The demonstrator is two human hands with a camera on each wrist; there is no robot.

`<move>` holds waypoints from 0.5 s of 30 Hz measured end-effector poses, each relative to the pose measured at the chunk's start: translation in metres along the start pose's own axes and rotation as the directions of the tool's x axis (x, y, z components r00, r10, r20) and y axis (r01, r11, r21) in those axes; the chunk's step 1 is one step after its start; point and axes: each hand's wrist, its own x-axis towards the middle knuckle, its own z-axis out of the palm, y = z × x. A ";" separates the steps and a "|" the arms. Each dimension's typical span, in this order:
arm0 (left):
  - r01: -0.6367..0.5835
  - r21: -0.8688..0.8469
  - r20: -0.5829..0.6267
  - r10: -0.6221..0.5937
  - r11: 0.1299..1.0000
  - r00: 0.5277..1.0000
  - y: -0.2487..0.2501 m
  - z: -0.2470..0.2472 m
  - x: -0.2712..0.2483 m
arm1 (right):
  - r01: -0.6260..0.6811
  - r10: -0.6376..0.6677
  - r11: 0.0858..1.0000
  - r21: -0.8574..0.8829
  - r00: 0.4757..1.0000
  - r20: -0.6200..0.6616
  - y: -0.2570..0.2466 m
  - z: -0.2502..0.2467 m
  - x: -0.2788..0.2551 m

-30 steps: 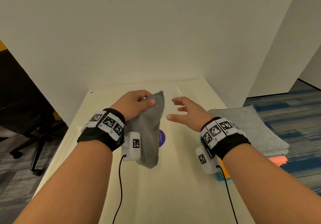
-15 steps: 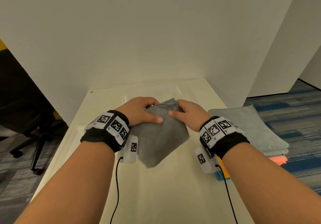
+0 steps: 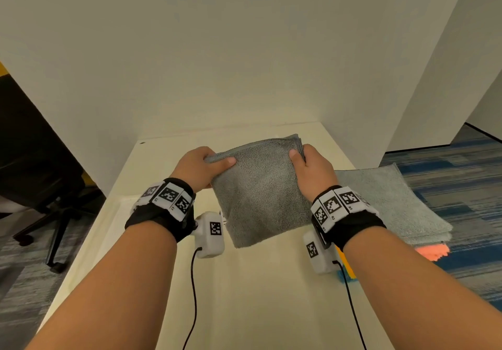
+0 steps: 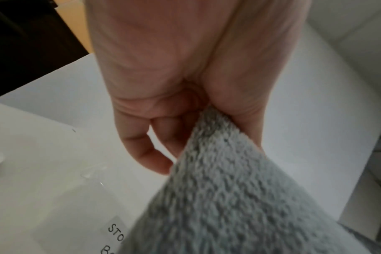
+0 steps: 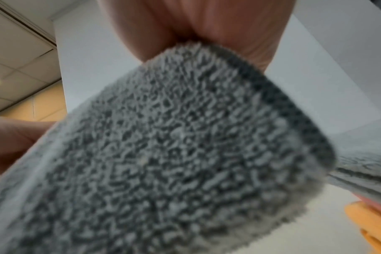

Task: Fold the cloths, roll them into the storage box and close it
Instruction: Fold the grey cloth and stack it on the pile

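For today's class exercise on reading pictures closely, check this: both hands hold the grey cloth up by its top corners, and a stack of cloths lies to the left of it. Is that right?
One detail is wrong. The left hand and right hand do hold the grey cloth by its top corners, but the stack of cloths lies to the right, as the head view shows.

Your right hand (image 5: 198, 22) pinches the top corner of the folded grey terry cloth (image 5: 163, 154), which fills most of the view | another hand's skin (image 5: 9, 137) touches its left edge | stacked pale grey cloths (image 5: 368, 158) lie at right over orange (image 5: 363, 216) and pink ones on the white worktop (image 5: 272, 240) | white panel (image 5: 87, 51) behind.
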 end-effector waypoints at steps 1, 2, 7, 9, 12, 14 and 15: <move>0.021 -0.101 -0.022 -0.023 0.995 0.999 0.000 0.001 -0.001 | -0.008 0.008 1.000 -0.005 1.000 -0.007 0.000 0.001 -0.001; 0.029 -0.161 -0.049 -0.038 0.986 0.998 0.000 0.001 -0.002 | -0.008 0.008 1.000 -0.009 1.000 -0.014 0.000 0.002 -0.002; -0.024 -0.339 -0.121 -0.019 0.940 0.992 0.004 0.003 -0.003 | 0.016 -0.015 1.000 0.026 0.999 -0.037 -0.001 0.005 -0.004; -0.063 -0.326 -0.136 0.019 0.943 0.991 0.004 0.003 -0.002 | 0.026 -0.025 0.999 0.043 1.000 -0.014 -0.003 0.004 -0.005; -0.112 -0.277 -0.154 0.071 0.954 0.986 0.001 0.001 0.000 | 0.030 -0.030 0.995 0.093 1.000 0.000 -0.001 0.003 -0.004; -0.133 -0.243 -0.172 0.092 0.961 0.981 0.000 -0.001 0.001 | 0.044 -0.044 0.994 0.104 0.999 0.001 0.001 0.003 -0.004; -0.147 -0.228 -0.187 0.105 0.962 0.977 -0.001 -0.001 0.002 | 0.051 -0.052 0.995 0.089 0.999 0.014 0.003 0.002 -0.003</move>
